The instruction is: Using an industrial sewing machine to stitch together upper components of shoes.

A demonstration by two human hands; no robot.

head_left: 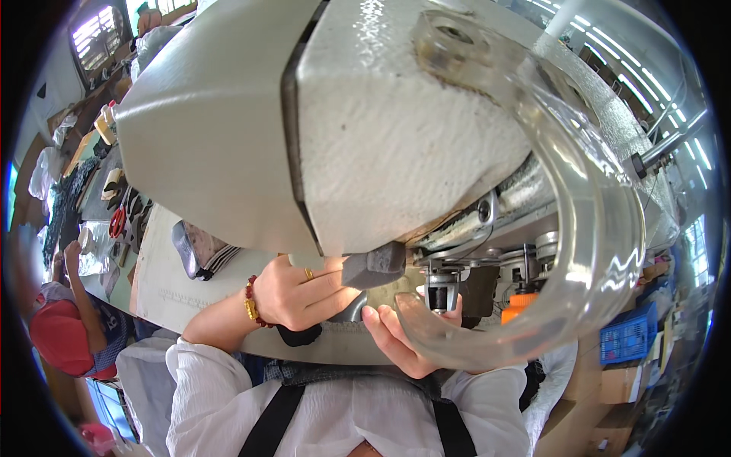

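My left hand (293, 293) curled at a grey piece (353, 307) — right hand (401, 349) just beside it, partly behind the clear guard (605, 228) — can't tell either grip.

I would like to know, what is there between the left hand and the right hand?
In the head view, a small glossy grey piece shows between the left hand and the right hand.

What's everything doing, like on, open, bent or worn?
Left hand: fingers bent, grip unclear
Right hand: partly behind the clear guard
Clear guard: curved
Grey piece: at the fingers
Machine: running or stopped, can't tell
Bracelet: worn
Ring: worn
Scissors: blades unclear
Lights: on
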